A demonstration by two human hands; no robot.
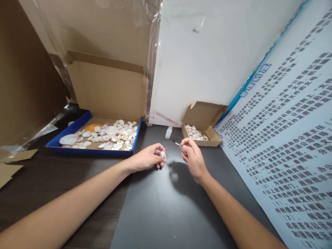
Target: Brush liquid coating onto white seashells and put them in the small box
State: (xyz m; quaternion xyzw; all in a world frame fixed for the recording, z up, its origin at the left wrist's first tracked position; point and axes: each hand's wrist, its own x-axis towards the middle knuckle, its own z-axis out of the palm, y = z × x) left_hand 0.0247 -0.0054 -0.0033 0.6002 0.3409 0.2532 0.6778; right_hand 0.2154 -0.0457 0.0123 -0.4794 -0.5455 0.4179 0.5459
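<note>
Pinched between the fingers of my left hand (153,157) is a small whitish shell (163,154), held just above the dark mat. My right hand (192,155) is closed on a thin brush (176,143), whose dark tip points left toward a small bottle. That bottle (168,132) is open, translucent and upright on the mat, beyond and between my hands. A gap separates the brush tip from both the bottle and the shell.
A blue-edged box (90,151) with many shells stands at the left, its lid raised. At the right is a smaller cardboard box (213,137) of shells. A printed sheet (282,138) lines the right side; cardboard pieces (18,156) lie far left.
</note>
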